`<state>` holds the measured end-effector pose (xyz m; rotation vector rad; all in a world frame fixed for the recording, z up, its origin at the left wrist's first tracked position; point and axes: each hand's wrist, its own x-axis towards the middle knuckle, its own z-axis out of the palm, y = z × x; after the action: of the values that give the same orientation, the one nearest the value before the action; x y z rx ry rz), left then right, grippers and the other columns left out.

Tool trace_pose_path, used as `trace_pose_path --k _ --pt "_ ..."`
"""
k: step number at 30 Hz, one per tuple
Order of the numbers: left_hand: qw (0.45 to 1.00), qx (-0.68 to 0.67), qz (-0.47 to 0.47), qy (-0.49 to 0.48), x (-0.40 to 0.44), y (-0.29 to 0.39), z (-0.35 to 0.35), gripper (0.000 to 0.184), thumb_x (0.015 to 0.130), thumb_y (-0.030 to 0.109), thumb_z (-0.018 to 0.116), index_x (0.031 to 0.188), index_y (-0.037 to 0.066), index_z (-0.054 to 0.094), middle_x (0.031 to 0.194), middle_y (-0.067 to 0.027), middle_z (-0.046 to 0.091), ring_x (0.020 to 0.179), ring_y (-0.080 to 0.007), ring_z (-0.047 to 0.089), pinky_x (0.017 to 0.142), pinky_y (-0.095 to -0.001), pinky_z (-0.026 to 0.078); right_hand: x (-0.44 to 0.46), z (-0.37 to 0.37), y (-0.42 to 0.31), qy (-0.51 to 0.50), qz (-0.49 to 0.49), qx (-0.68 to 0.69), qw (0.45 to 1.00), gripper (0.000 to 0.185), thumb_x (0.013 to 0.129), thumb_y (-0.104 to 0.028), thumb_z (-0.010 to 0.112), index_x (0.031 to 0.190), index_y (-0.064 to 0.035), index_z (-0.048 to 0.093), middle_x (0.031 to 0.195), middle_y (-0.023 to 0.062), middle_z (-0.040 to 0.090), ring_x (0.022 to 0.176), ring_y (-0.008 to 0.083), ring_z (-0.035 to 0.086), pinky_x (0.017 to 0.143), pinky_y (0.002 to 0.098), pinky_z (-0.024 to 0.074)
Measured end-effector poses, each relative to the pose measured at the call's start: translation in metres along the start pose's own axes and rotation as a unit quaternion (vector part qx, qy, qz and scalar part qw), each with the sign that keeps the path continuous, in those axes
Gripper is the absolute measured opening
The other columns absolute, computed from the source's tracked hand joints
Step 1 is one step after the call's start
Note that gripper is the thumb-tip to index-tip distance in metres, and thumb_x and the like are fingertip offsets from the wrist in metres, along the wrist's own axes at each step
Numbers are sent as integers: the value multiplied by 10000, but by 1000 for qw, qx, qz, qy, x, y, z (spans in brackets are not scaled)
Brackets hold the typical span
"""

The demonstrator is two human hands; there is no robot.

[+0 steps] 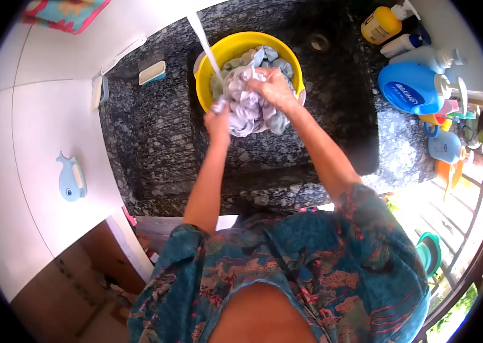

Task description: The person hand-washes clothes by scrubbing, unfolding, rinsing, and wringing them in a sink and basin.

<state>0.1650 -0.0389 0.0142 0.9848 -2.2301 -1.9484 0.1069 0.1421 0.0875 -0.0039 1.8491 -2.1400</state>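
So you've got both hands in the yellow basin [202, 94], on the pale lilac-and-grey fabric [244, 108]. It's bunched up in there, rising toward you and bulging over the near rim. Your right hand [274, 88] has its fingers curled shut on the top right of the bunch. Your left hand [217, 123] is closed on a fold at the lower left, though those fingers are kinda blurry. Your hands are apart, with cloth between them.

There's a stream of water [204, 43] coming down at the basin's left side, landing on the fabric right by your hands. The basin sits in a speckled dark stone sink [333, 131], with a drain [319, 42] off to its right. Over on the left ledge there's a small white-and-blue block [152, 73], can't tell if it's a brush or sponge. Big blue bottle [404, 88] and yellow pump bottle [381, 26] are on the right.
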Motion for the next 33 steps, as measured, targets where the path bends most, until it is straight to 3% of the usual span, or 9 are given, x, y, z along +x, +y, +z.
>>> trace_pose_path --k 4,13,19,23,25,26,27,31,33 --pt "958 -280 12 -64 -14 82 10 254 865 81 619 1079 -54 604 1027 -115 632 893 -198 621 790 -322 500 -22 10 -69 -50 -123 21 991 179 721 -66 633 882 -24 698 783 56 684 713 121 633 683 254 509" --pt "907 -203 333 -159 -48 211 -3 230 836 8 609 1061 -36 623 965 -77 656 854 -138 610 788 -278 478 -14 -8 -174 -215 -243 294 899 277 576 -1 537 831 38 635 738 54 645 631 119 578 608 225 464" --pt "815 145 537 -161 -13 171 21 184 781 123 722 960 89 695 989 -78 650 902 -195 610 789 -308 487 -9 -52 -86 -173 -242 -85 951 276 654 -51 637 922 -33 699 1030 102 621 897 177 601 806 298 484" --pt "764 307 530 -203 -15 115 20 371 739 351 741 1024 119 690 1176 -101 581 1124 -264 512 989 -411 371 -25 -86 -31 -118 -243 -370 889 268 708 -157 616 948 -72 699 1119 113 582 1117 302 496 979 386 389" --pt "902 191 353 -158 -11 83 26 484 834 450 612 1198 131 603 1257 -134 530 1174 -287 476 1020 -427 334 -22 -92 18 -24 -351 -558 752 259 755 -235 598 952 -84 673 1104 138 584 1100 322 505 967 427 397" --pt "948 20 216 -232 17 56 31 567 879 535 492 1293 150 521 1324 -170 475 1217 -332 442 1060 -441 279 -19 -87 38 14 -305 -592 746 286 819 -327 557 983 -105 633 1084 146 584 1096 301 513 954 448 400" --pt "946 146 231 -175 22 42 35 593 875 549 481 1306 142 507 1348 -168 452 1227 -348 432 1061 -460 271 -20 -58 29 133 -102 -343 924 317 864 -389 507 1009 -123 600 1070 138 584 1083 313 519 964 499 372" --pt "845 426 323 -30 24 -6 51 608 846 529 498 1292 115 503 1378 -148 425 1197 -398 448 970 -527 339 -8 -12 63 130 -141 -545 816 414 890 -445 457 1150 -154 596 1252 130 507 1160 381 435 1018 605 254" --pt "822 518 235 -22 28 -2 51 467 832 425 546 1163 96 574 1224 -157 553 1054 -381 553 839 -497 433 5 -13 67 66 -66 -514 853 397 902 -436 449 1160 -180 610 1299 98 484 1191 365 414 989 598 305"
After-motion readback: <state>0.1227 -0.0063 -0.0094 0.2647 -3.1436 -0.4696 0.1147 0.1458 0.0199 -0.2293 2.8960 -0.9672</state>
